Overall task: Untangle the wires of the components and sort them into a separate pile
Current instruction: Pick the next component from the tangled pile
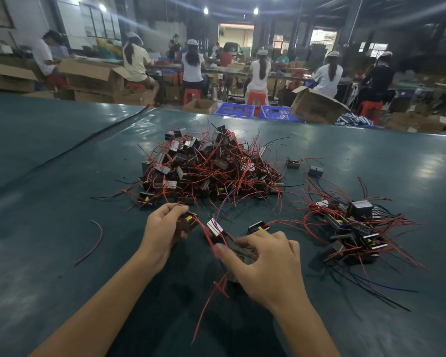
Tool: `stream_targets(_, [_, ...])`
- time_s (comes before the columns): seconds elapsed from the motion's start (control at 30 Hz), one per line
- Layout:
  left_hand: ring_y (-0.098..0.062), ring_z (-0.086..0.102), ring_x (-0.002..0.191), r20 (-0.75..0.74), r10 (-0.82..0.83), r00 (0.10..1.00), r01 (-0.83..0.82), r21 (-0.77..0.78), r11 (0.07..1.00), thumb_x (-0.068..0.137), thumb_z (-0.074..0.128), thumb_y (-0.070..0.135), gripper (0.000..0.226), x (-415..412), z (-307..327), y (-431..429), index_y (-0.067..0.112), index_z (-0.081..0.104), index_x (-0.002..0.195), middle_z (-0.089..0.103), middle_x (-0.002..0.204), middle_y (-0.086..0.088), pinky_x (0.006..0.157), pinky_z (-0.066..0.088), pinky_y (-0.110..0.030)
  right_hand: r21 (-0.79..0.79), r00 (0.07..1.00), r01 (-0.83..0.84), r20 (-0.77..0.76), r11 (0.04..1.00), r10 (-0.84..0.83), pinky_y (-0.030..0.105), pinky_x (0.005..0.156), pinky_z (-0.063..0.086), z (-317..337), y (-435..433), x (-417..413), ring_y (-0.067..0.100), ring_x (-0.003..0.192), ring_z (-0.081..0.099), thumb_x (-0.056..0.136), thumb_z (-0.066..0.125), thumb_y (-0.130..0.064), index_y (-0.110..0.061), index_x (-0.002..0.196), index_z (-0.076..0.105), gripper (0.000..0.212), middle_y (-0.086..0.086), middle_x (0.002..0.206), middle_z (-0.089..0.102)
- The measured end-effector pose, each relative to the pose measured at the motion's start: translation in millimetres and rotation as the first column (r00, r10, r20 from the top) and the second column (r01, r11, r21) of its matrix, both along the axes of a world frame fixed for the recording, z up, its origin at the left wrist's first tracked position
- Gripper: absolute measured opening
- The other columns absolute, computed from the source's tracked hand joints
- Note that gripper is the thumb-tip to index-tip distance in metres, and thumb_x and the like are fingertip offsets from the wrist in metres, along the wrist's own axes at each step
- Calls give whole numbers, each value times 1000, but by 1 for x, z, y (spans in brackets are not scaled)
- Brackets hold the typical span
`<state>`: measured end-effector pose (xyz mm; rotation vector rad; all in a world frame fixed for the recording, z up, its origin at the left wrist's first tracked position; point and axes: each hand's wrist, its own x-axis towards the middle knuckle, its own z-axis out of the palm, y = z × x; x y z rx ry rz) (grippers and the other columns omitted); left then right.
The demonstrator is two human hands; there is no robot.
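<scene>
One component [188, 222], left hand [162, 229]; wires [204, 231] toward right hand [268, 264].

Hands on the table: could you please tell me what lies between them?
In the head view, a component and red wires lie between left hand and right hand.

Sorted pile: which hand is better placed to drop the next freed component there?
Right, likely. The right hand, gripping a dark component, lies nearer the sorted pile. The left hand grips a yellow-taped component farther off and would have to cross the right arm.
</scene>
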<state>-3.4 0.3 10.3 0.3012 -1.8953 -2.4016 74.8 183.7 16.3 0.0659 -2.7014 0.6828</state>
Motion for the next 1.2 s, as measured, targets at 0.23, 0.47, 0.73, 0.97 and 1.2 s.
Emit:
stream_targets(0.23, [-14,62,50,-100,-92,991,80,-120,989,100,51,16,22,7,3,8,5,63,85,70,71,-6,42,47,-21,141,996,45,64,989,-54,30,83,21,-6,0,-1,10,99,51,89,45,-50,-39,115,62,33,-17,100,67])
stream_targets(0.47, [-17,60,56,-189,-163,968,53,-482,874,99,53,22,20,13,-4,10,10,64,88,74,72,-4,57,50,-27,-16,995,101,-23,995,-101,29,77,19,-6,12,-8,17,97,52,96,50,-31,-31,116,67,25,-11,103,67])
stream_targets(0.73, [-14,54,48,-135,-309,941,172,-593,786,101,46,33,30,20,2,18,14,63,86,74,67,-1,56,45,-29,-12,978,180,-105,984,-180,26,79,14,0,12,-4,15,91,50,93,56,-38,-29,88,71,18,-14,84,63])
stream_targets(0.97, [-7,68,66,-58,-393,918,302,-541,785,96,57,23,34,24,6,20,23,66,63,75,76,-1,49,47,-22,25,983,95,-160,995,-90,25,84,15,-1,9,-3,12,93,51,92,60,-37,-26,87,69,15,-15,91,62])
stream_targets(1.2, [-10,71,72,-3,-427,904,394,-383,836,98,56,24,24,26,10,22,12,69,81,74,76,-7,48,47,-17,-323,966,-73,-259,944,-14,22,75,48,-1,6,-5,5,78,59,94,61,-15,-18,95,66,6,-15,84,62])
